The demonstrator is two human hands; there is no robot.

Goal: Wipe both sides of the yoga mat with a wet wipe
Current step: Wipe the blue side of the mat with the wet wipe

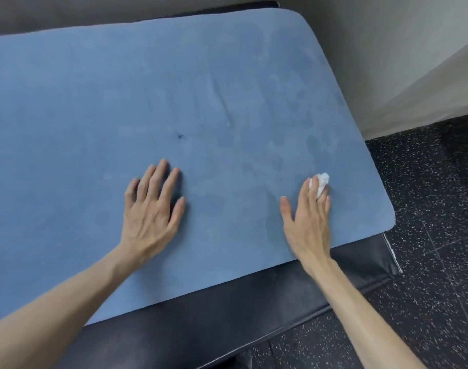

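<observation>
A blue yoga mat [147,89] lies flat across a black padded bench, its right end rounded at the corners. Darker damp patches mark its right part. My left hand [153,206] rests flat on the mat near its front middle, fingers straight and spread. My right hand [307,217] presses a crumpled white wet wipe [321,183] onto the mat near the front right corner. The fingers lie straight over the wipe, which peeks out between and past the fingertips.
The black padded bench [254,302] sticks out below the mat's front edge and at the right end. Dark speckled floor [427,235] lies to the right and in front. A pale wall [387,49] and a light panel stand at the back right.
</observation>
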